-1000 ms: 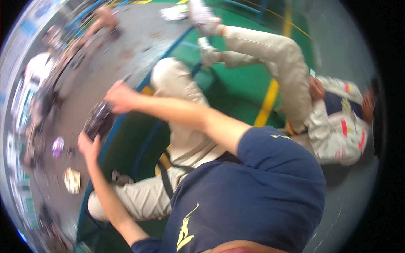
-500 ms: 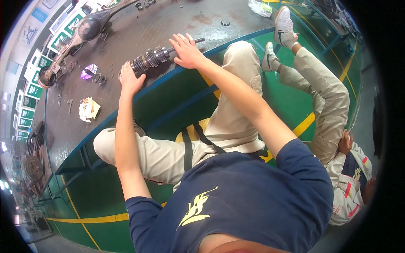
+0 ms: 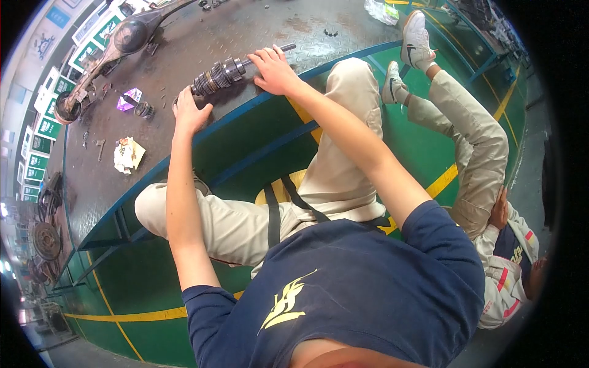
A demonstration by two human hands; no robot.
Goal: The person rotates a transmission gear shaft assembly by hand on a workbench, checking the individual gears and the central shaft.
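A dark metal gear shaft (image 3: 221, 76), with several toothed gears stacked along it, lies slantwise near the front edge of the steel-topped workbench (image 3: 245, 27). My left hand (image 3: 191, 113) holds its left end, fingers on the far side and thumb apart on the near side; the end itself is partly hidden. Over the thin bare right end, my right hand (image 3: 276, 72) curls its fingers from above, and the rod's tip pokes out beyond them. Left of my left hand are a small loose gear (image 3: 145, 110) and a purple-and-white package (image 3: 129, 99).
A crumpled paper (image 3: 127, 155) lies on the bench at left. Behind it stretches a long axle housing (image 3: 130, 37). A plastic bag (image 3: 381, 11) is at the far right edge. Another person (image 3: 475, 147) sits at my right, legs extended toward the bench.
The gear shaft has shifted slightly away from me, its right end a little more than its left. Both my hands stay on it. The other person's hand has moved slightly.
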